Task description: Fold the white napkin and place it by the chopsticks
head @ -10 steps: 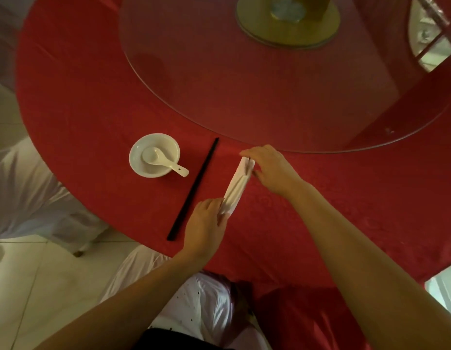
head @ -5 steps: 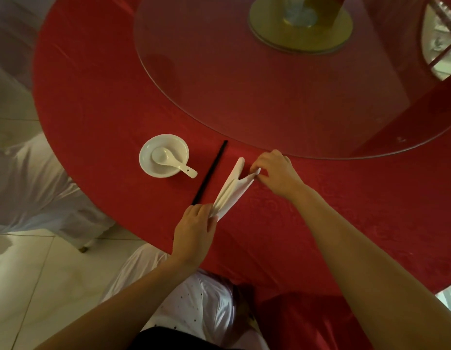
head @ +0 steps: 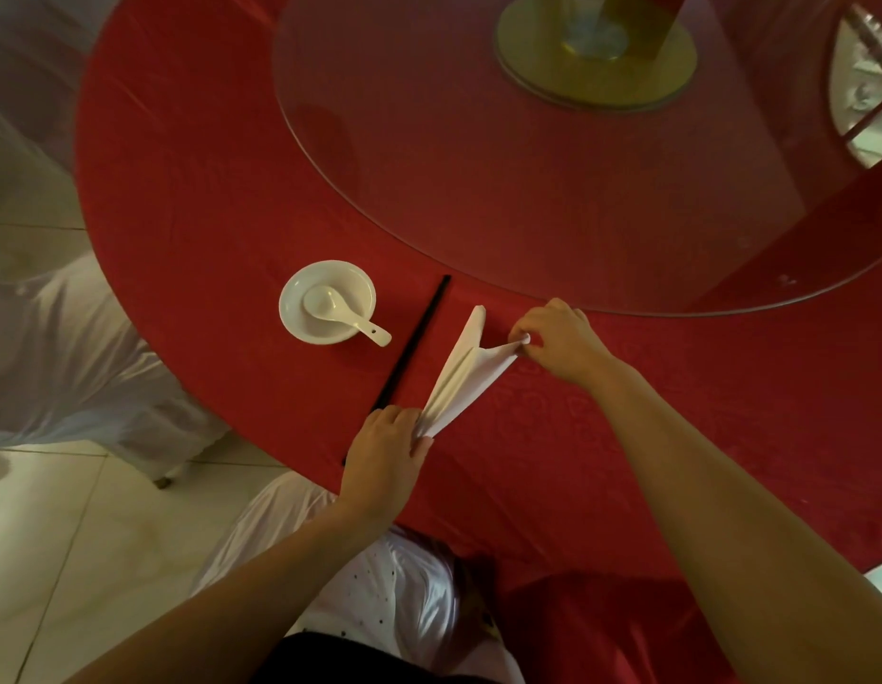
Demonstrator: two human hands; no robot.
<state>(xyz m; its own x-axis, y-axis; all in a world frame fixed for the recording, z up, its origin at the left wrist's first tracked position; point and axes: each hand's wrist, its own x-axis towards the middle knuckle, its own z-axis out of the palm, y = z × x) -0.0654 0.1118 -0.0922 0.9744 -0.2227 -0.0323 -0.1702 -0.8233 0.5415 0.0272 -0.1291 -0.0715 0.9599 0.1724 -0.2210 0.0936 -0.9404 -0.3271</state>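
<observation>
Holding napkin [head: 461, 375] (no writing) beside chopsticks [head: 414, 340].

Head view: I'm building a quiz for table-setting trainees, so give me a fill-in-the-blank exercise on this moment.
1. The left hand pinches the near end of the white ____.
2. The right hand pulls one layer of the napkin away from the black ____.
3. The spoon rests in a white ____.
4. The tablecloth is ____.

Missing words: napkin; chopsticks; bowl; red
</observation>
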